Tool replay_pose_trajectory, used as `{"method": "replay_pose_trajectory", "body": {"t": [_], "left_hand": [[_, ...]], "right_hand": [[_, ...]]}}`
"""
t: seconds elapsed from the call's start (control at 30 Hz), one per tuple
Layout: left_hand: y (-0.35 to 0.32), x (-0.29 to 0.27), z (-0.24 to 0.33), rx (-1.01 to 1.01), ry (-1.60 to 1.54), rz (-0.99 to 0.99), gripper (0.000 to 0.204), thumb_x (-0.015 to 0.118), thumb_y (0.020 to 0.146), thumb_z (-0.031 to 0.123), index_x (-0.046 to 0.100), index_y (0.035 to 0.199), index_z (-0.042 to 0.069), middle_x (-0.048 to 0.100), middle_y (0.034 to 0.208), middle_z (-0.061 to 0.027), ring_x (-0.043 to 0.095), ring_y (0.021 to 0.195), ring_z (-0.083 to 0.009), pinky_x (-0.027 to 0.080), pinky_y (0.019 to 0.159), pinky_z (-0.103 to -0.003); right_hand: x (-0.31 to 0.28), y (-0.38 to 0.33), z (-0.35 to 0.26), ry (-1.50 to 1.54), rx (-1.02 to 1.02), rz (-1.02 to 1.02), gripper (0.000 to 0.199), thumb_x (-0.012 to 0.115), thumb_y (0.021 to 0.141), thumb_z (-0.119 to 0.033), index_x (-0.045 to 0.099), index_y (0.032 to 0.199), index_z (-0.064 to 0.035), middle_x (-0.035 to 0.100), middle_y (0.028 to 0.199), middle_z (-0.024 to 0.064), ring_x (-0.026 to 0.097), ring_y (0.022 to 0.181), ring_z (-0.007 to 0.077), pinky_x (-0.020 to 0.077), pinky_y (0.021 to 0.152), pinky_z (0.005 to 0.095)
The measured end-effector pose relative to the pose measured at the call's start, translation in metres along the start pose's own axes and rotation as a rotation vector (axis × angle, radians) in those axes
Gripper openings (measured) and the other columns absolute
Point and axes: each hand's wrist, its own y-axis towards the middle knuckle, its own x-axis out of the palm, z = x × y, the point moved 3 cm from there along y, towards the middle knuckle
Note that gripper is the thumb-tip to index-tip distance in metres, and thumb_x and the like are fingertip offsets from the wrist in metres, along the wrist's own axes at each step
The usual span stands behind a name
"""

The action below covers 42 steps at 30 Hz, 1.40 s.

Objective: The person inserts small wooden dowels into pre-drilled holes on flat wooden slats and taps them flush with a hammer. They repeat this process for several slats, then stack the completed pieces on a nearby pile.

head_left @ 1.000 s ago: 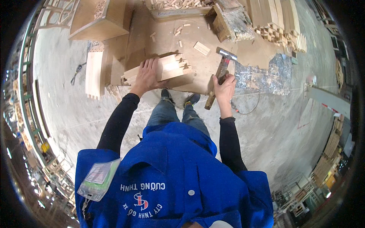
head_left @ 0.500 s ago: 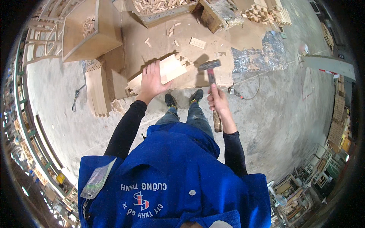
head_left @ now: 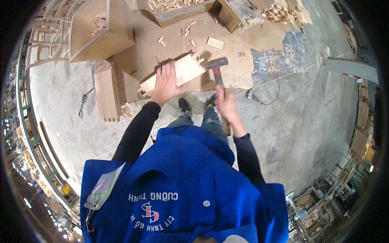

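My left hand (head_left: pixel 165 84) lies across a bundle of pale wooden bars (head_left: pixel 187 71), fingers over the far side and thumb stretched along the near side. Short dowel-like pegs stick out of the bars' right end. In my right hand (head_left: pixel 227 106), closed round the handle, is a hammer (head_left: pixel 217 63) with a dark head and a reddish neck. The hammer head is right by the pegged end; whether it touches a peg I cannot tell. Bars and hammer are above a brown board-covered work surface (head_left: pixel 231 77).
Loose dowels (head_left: pixel 187 30) and a small wooden block (head_left: pixel 214 43) lie beyond the bars. A tray of dowels (head_left: pixel 178 15), a wooden box (head_left: pixel 91 40) and a worn block (head_left: pixel 239 15) stand farther back. More bars (head_left: pixel 107 93) are at left, stacked pieces (head_left: pixel 285 14) at far right.
The hammer has swung left, its head now close to the pegged end of the bars. My left hand stays on the bars. The whole view has shifted slightly.
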Motion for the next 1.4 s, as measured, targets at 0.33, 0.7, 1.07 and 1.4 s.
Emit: {"method": "replay_pose_trajectory", "body": {"t": [0.33, 0.7, 1.07, 1.4], "left_hand": [[0.002, -0.004, -0.001, -0.009, -0.017, -0.015, 0.106, 0.077, 0.072, 0.056, 0.039, 0.144, -0.011, 0.054, 0.127, -0.0198, 0.051, 0.117, -0.0330, 0.037, 0.103, -0.045], [-0.002, -0.005, -0.006, -0.029, -0.004, 0.000, 0.102, 0.079, 0.071, 0.054, 0.042, 0.142, -0.009, 0.054, 0.128, -0.0193, 0.051, 0.119, -0.0323, 0.038, 0.103, -0.044], [-0.002, 0.000, -0.009, -0.033, -0.045, 0.015, 0.103, 0.079, 0.073, 0.055, 0.039, 0.143, -0.009, 0.052, 0.127, -0.0214, 0.050, 0.117, -0.0362, 0.037, 0.105, -0.047], [0.010, -0.004, -0.008, -0.026, -0.067, 0.024, 0.102, 0.078, 0.073, 0.054, 0.039, 0.143, -0.009, 0.052, 0.128, -0.0216, 0.050, 0.118, -0.0358, 0.036, 0.105, -0.047]], "right_hand": [[-0.059, 0.014, -0.045, 0.456, -0.165, 0.454, 0.045, 0.047, 0.109, -0.043, 0.056, 0.089, -0.0043, 0.054, 0.061, 0.0070, 0.055, 0.052, 0.0200, 0.0450, 0.049, 0.0338], [-0.095, 0.009, -0.121, 0.710, -0.112, 0.205, 0.050, 0.043, 0.109, -0.052, 0.055, 0.085, -0.0095, 0.047, 0.059, -0.0038, 0.046, 0.046, 0.0073, 0.0352, 0.041, 0.0246], [-0.047, 0.023, -0.098, 0.443, 0.075, -0.032, 0.052, 0.046, 0.108, -0.053, 0.057, 0.086, -0.0072, 0.046, 0.057, -0.0035, 0.042, 0.041, 0.0067, 0.0343, 0.038, 0.0273], [0.010, 0.035, -0.042, -0.184, -0.053, -0.112, 0.051, 0.052, 0.106, -0.044, 0.067, 0.107, 0.0049, 0.073, 0.091, 0.0277, 0.074, 0.086, 0.0402, 0.0565, 0.073, 0.0491]]}}
